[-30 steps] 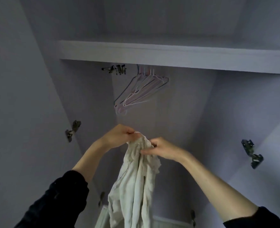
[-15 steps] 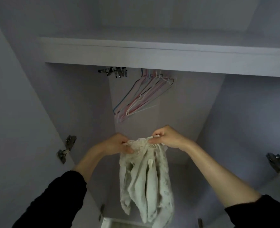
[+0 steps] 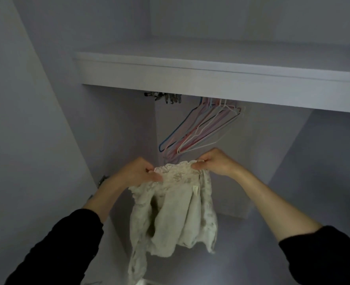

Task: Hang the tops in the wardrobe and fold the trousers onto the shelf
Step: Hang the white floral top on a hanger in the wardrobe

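Here the person holds a cream lace top point(image 3: 176, 210) up in front of the open wardrobe. The left hand point(image 3: 138, 173) pinches the upper edge on one side, and the right hand point(image 3: 215, 162) pinches it on the other side, so both grips are closed on the cloth and the neckline is stretched between them. The rest of the top hangs down loosely, just below the bunch of coloured wire hangers point(image 3: 198, 128) which hang under the shelf point(image 3: 211, 79).

What could go wrong is mainly the next step. Both hands are busy, so to take a hanger one hand must let go; then the top would hang from one corner only, and it could slip down or twist. The hangers are pressed close together and look crossed, so pulling one may drag its neighbours or knock them off. The lace is open and delicate, and a wire hook or end could catch in it and pull a thread.

Several things are hard to see. The rail that carries the hangers is hidden behind the shelf edge. The light is dim, and the top is crumpled, so it is not clear which opening is the neck; the small pale tag possibly marks the inside. The lower end of the top is cut off by the frame, and no trousers are in view.
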